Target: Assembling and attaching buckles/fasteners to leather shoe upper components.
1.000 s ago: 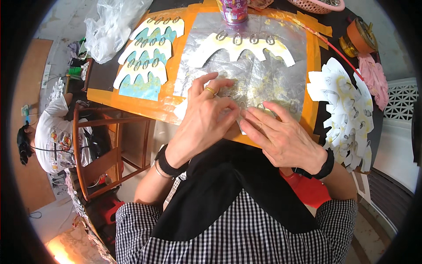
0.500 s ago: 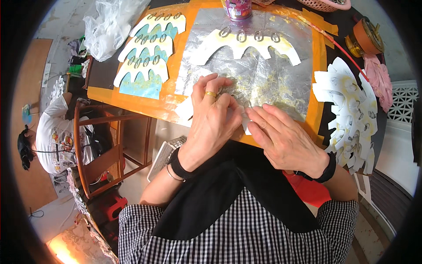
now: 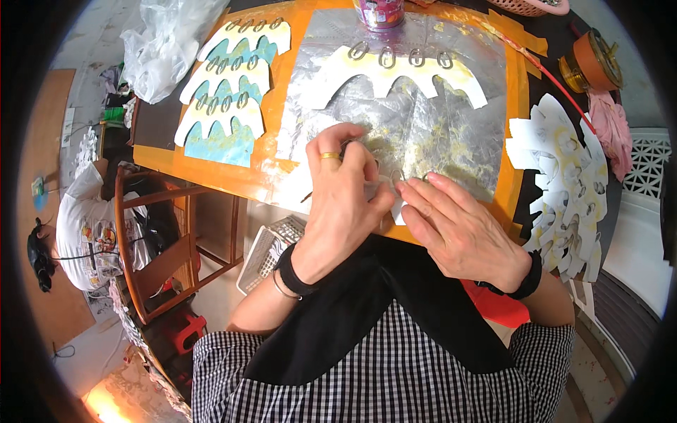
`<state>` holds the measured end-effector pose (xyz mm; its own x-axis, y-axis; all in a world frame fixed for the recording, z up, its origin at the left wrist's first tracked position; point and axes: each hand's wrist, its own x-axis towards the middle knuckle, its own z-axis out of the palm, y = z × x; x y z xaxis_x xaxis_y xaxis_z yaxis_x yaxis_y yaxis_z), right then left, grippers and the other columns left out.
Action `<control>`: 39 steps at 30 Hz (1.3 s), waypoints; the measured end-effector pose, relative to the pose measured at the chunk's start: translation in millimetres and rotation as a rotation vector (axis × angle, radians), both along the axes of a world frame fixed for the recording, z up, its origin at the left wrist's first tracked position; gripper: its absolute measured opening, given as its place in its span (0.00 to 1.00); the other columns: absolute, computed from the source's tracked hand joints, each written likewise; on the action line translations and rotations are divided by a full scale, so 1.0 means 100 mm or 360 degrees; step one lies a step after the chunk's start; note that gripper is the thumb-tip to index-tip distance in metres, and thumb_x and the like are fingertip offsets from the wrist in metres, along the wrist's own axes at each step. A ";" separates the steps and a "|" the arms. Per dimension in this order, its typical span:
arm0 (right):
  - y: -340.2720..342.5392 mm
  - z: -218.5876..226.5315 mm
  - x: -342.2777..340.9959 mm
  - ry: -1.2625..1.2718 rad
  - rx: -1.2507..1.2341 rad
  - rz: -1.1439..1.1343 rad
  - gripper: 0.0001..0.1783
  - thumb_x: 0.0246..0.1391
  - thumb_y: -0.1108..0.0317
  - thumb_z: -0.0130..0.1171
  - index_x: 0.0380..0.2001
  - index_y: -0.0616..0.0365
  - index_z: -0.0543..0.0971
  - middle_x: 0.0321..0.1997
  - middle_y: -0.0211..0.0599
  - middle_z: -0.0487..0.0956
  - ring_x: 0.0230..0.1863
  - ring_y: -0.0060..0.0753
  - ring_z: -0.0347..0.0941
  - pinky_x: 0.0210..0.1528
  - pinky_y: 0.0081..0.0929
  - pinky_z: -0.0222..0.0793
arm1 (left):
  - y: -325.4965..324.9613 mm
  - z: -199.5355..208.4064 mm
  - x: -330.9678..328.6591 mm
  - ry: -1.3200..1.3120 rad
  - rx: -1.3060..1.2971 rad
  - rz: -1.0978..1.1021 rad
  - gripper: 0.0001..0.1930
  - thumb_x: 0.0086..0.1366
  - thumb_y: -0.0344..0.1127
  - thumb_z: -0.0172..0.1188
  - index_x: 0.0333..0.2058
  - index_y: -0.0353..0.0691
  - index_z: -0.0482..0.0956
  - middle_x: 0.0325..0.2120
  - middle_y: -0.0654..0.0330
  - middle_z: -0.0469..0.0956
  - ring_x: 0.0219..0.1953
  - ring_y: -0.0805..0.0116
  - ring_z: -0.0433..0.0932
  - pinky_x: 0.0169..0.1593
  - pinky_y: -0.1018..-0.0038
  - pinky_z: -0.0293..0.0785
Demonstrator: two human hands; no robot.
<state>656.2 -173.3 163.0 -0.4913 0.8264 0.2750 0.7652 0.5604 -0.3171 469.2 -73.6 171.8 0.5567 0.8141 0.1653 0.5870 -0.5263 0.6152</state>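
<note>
My left hand [image 3: 337, 194], a gold ring on one finger, is curled in a pinch at the table's near edge. A dark bit shows between its fingers, too covered to name. My right hand [image 3: 462, 229] lies with fingers stretched out, their tips on a white paper piece [image 3: 399, 213] mostly hidden under both hands. Between the hands a small oval ring [image 3: 397, 177] shows on that paper. Farther off, a scalloped white paper strip [image 3: 370, 69], yellowed with glue-like smears and bearing several dark oval rings, lies on a silvery foil sheet [image 3: 430, 134].
Similar strips on blue-green backing [image 3: 218, 146] lie at the left, beside a clear plastic bag [image 3: 159, 60]. A purple tin [image 3: 379, 14] stands at the back. Overlapping white strips [image 3: 557, 183] fill the right edge, near a red tube [image 3: 557, 83]. A person [image 3: 88, 236] sits at the left.
The view has shifted slightly. My left thumb and forefinger have drawn together a little at the paper; my right hand stays almost where it was.
</note>
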 end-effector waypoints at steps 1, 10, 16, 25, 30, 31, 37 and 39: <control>0.01 0.01 0.01 -0.0020 0.0002 0.0020 0.18 0.61 0.68 0.52 0.50 0.71 0.76 0.59 0.56 0.77 0.64 0.51 0.72 0.74 0.44 0.59 | 0.01 -0.01 0.00 -0.0087 -0.0072 0.0087 0.13 0.49 0.22 0.66 0.32 0.33 0.71 0.53 0.47 0.68 0.57 0.43 0.64 0.59 0.55 0.67; 0.01 0.03 0.01 0.0018 -0.0014 0.0000 0.16 0.62 0.69 0.54 0.48 0.70 0.76 0.59 0.55 0.77 0.63 0.50 0.73 0.74 0.46 0.59 | 0.09 -0.10 -0.15 -0.0112 -0.0019 -0.0180 0.11 0.53 0.24 0.67 0.32 0.45 0.75 0.33 0.68 0.80 0.51 0.59 0.73 0.71 0.50 0.52; 0.00 0.07 -0.01 0.0075 -0.0041 -0.0049 0.14 0.61 0.71 0.55 0.47 0.69 0.77 0.59 0.52 0.78 0.62 0.49 0.73 0.74 0.48 0.60 | 0.11 -0.15 -0.26 0.0023 0.0344 -0.0457 0.13 0.54 0.25 0.67 0.38 0.47 0.81 0.39 0.70 0.82 0.55 0.59 0.72 0.72 0.45 0.48; -0.05 0.13 -0.02 0.0088 -0.0121 -0.0245 0.17 0.55 0.76 0.57 0.49 0.64 0.77 0.56 0.43 0.81 0.68 0.46 0.66 0.75 0.54 0.52 | 0.15 -0.14 -0.38 0.0098 0.0456 -0.0621 0.19 0.55 0.32 0.68 0.48 0.56 0.85 0.42 0.72 0.80 0.56 0.59 0.71 0.74 0.44 0.44; -0.07 0.15 -0.07 0.0096 -0.0084 -0.0345 0.17 0.54 0.77 0.57 0.49 0.63 0.77 0.47 0.40 0.83 0.67 0.45 0.67 0.75 0.55 0.51 | 0.10 -0.17 -0.39 0.0030 0.0466 -0.0630 0.21 0.55 0.33 0.69 0.49 0.59 0.86 0.43 0.73 0.79 0.56 0.61 0.71 0.74 0.44 0.44; -0.05 0.15 -0.08 0.0110 -0.0035 -0.0364 0.18 0.54 0.77 0.59 0.49 0.62 0.77 0.44 0.39 0.83 0.66 0.45 0.68 0.74 0.56 0.52 | 0.10 -0.17 -0.39 0.0038 0.0480 -0.0636 0.20 0.55 0.33 0.69 0.48 0.59 0.86 0.43 0.73 0.78 0.55 0.61 0.72 0.74 0.44 0.44; 0.12 0.08 -0.16 0.0119 0.0144 -0.0448 0.17 0.50 0.73 0.66 0.45 0.60 0.79 0.40 0.35 0.81 0.58 0.42 0.71 0.70 0.54 0.57 | 0.24 -0.14 -0.36 0.0026 0.0452 -0.0693 0.17 0.53 0.34 0.71 0.44 0.56 0.86 0.38 0.71 0.79 0.54 0.62 0.73 0.73 0.45 0.48; 0.14 0.05 -0.17 0.0116 0.0191 -0.0471 0.17 0.48 0.72 0.68 0.43 0.59 0.80 0.39 0.34 0.81 0.56 0.41 0.72 0.69 0.53 0.59 | 0.28 -0.09 -0.33 0.0026 0.0436 -0.0718 0.16 0.53 0.35 0.71 0.43 0.55 0.86 0.37 0.71 0.79 0.54 0.62 0.73 0.73 0.45 0.49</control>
<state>639.6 -159.1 167.9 -0.2101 0.8900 0.4047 0.8782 0.3537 -0.3219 436.2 -45.2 162.6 0.8460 0.4213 0.3268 0.2735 -0.8690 0.4123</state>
